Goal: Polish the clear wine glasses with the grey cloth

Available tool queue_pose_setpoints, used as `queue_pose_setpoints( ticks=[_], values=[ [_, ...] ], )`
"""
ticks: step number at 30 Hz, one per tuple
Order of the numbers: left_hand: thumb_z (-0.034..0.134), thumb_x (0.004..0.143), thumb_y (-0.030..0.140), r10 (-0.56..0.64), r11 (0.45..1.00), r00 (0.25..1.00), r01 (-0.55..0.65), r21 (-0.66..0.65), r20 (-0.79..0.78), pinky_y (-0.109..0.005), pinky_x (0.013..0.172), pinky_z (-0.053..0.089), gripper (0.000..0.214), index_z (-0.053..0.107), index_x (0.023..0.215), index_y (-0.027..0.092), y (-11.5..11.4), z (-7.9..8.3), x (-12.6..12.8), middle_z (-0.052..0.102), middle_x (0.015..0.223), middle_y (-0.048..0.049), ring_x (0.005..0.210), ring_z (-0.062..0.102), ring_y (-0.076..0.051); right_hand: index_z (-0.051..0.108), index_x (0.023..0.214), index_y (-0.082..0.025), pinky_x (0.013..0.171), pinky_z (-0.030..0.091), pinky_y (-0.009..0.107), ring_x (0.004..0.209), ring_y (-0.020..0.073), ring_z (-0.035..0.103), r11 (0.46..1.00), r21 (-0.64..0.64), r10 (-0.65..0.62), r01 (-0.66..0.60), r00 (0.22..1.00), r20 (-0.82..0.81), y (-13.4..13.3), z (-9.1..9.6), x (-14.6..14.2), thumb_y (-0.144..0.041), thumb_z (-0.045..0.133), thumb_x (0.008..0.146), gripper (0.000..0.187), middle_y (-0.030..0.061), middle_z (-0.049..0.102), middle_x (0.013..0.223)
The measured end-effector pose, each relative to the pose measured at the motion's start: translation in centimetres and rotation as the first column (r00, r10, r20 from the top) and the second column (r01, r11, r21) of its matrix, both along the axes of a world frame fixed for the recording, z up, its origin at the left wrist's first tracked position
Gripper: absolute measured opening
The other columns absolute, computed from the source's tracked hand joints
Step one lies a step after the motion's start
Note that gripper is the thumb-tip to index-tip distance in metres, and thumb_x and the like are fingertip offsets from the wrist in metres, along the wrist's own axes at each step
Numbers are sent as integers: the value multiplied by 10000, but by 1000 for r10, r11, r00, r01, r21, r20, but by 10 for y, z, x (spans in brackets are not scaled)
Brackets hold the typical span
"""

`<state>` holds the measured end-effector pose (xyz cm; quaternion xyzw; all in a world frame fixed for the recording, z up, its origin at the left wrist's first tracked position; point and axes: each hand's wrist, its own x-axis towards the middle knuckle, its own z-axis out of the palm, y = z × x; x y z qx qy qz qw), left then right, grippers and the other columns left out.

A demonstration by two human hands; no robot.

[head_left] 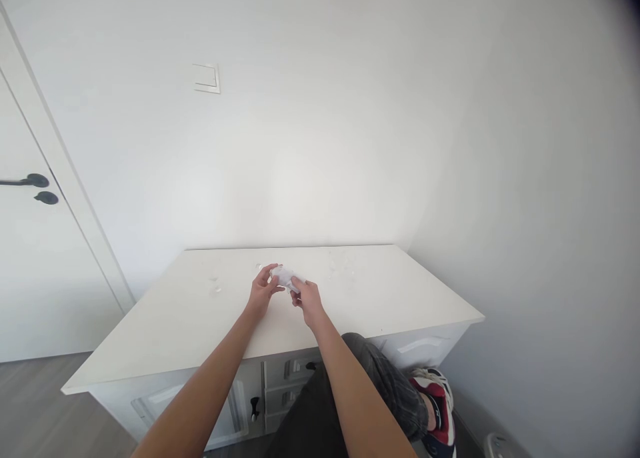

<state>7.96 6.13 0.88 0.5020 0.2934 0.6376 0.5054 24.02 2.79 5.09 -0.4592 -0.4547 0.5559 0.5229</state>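
Observation:
A small white, crumpled-looking item [286,275], perhaps a wrapped packet or folded tissue, is held between my two hands just above the white cabinet top [210,331]. My left hand [263,290] grips its left end, fingers curled round it. At the right end, my right hand [306,298] pinches it, with the thumb on top. What lies under the fingers is hidden. Left of my hands, a small clear object or wet spot [215,286] shows on the surface. Another small clear bit [259,267] is just beyond my left hand.
Faint clear marks or pieces [343,265] lie right of my hands. Below the top are cabinet doors and drawers with black knobs [255,408]. My bent leg and red-and-white shoe [437,405] are at the right. A white door with a black handle [37,180] stands left.

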Motion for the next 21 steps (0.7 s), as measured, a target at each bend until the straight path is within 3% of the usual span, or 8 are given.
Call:
queue_pose_setpoints(
  ticks=[3,5,8,10,12,17,19,21],
  values=[
    [777,862,462,-2,1000,1000,2,-3,-10,-307,784,628,452,658,1256,275,-2,3,1,607,1391,-89,1001,648,-190,595,833,-193,529,375,289,528,131,442,999,19,-46,46,999,27,1,-2,0,-423,600,812,231,-19,535,635],
    [779,859,464,11,1000,1000,-11,-8,-9,-304,776,629,459,656,1258,272,-3,5,2,601,1401,-92,1008,644,-194,598,918,-206,603,438,300,648,158,519,968,196,-186,155,971,150,1,-4,-1,-342,608,784,191,7,594,774],
    [775,861,469,31,1000,1000,-31,-6,2,-299,771,629,471,649,1267,267,-3,5,2,605,1390,-99,1030,644,-206,566,1136,-218,841,523,369,964,219,589,814,542,-403,208,875,268,2,-9,-1,-217,594,741,396,80,608,1118],
    [770,866,467,38,999,999,-38,-2,9,-298,775,628,467,648,1270,269,-2,4,2,607,1381,-95,1025,645,-202,523,1218,-216,952,518,407,1105,242,568,733,664,-437,146,849,296,1,-11,-1,-155,581,715,511,111,558,1238],
    [769,870,461,36,999,999,-36,-2,17,-297,774,628,461,647,1272,271,-2,3,2,606,1380,-91,1000,646,-190,512,1239,-221,970,523,410,1161,252,556,706,706,-418,58,839,349,-1,-12,-1,-119,579,701,552,121,530,1277],
    [780,863,453,3,1000,999,-3,1,35,-325,788,629,458,653,1264,270,-2,2,1,615,1374,-94,984,655,-189,618,1133,-225,862,545,398,1026,245,621,755,651,-317,-78,826,467,-4,-9,-2,-153,531,814,339,108,602,1180],
    [782,860,457,6,1000,999,-6,0,34,-326,789,628,456,660,1260,275,-2,2,1,614,1387,-93,981,658,-187,663,1065,-224,804,540,379,914,229,640,822,569,-260,-13,880,396,-3,-7,-2,-210,558,839,249,81,664,1065],
    [784,859,455,7,1000,1000,-7,3,30,-314,777,623,453,664,1258,277,-2,2,1,619,1384,-90,963,660,-180,694,1027,-210,689,526,346,772,203,628,913,404,-172,59,953,248,0,-6,-1,-314,622,839,227,63,689,955]
  ],
)
